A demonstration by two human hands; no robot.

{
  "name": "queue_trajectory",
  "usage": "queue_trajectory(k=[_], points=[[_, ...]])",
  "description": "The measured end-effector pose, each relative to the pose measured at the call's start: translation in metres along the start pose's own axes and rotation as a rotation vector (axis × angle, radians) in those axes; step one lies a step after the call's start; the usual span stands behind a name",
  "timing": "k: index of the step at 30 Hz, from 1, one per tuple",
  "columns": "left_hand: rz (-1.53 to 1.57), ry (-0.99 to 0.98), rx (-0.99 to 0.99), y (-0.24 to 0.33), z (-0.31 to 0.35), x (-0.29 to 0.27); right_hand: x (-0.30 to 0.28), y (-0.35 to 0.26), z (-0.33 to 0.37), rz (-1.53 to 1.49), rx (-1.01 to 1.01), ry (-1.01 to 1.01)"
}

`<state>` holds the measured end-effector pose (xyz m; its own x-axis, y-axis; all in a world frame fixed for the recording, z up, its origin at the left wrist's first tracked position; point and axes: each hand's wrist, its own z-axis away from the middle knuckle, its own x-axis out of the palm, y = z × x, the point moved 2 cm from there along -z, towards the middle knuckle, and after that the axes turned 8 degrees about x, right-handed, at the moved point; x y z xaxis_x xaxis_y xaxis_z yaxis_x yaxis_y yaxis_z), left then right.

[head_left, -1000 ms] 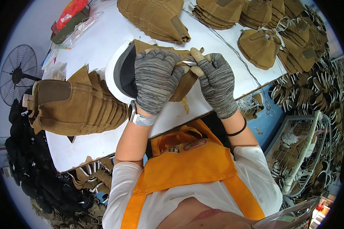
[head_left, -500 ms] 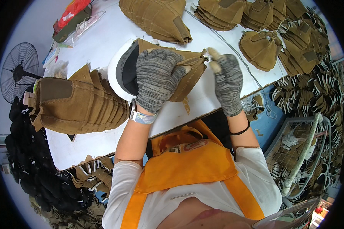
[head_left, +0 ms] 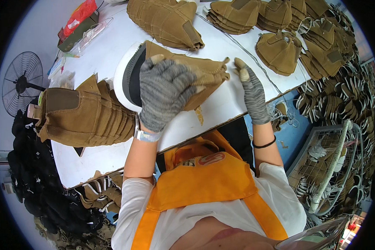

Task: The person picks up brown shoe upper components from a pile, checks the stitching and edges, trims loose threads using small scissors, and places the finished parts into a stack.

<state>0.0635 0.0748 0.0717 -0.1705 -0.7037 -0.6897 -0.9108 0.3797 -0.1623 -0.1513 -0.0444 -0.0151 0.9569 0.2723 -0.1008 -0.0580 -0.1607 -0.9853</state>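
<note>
My left hand (head_left: 166, 89), in a grey knitted glove with bare fingertips, is closed over a brown suede shoe upper (head_left: 208, 68). The upper's rounded end shows a black panel and a broad white edge on the left; its narrow end points right. The glove covers the middle of the piece. Just right of that narrow end, apart from it, is my gloved right hand (head_left: 253, 91). Its bare fingertips are drawn together; anything between them is too small to make out. Beside my left wrist lies a nested stack of brown uppers (head_left: 85, 114).
More stacked uppers (head_left: 164, 23) lie across the white table (head_left: 87, 162). A cord (head_left: 254, 56) runs behind my right hand. At the back left stands a green box (head_left: 77, 35) with a red bag. A wire basket (head_left: 325, 166) stands right; a fan (head_left: 23, 83) is left.
My left hand and the upper have shifted slightly left. My right hand's fingertips have moved a little right and down, farther from the upper's narrow end.
</note>
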Motion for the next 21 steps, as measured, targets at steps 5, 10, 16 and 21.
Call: queue_trajectory(k=[5,10,16,21], points=[[-0.099,0.059,0.118,0.037,0.015,-0.032,0.022,-0.038,0.021,-0.304,0.156,-0.534],[-0.134,0.143,0.074,0.047,0.042,-0.037,0.022,-0.058,0.039,-0.240,0.096,-0.526],[0.113,0.761,-0.389,0.055,0.067,-0.014,0.014,-0.083,0.053,-0.051,-0.488,-0.105],[1.403,0.642,-0.870,0.047,0.067,0.007,0.010,-0.082,0.055,-0.131,-0.686,0.051]])
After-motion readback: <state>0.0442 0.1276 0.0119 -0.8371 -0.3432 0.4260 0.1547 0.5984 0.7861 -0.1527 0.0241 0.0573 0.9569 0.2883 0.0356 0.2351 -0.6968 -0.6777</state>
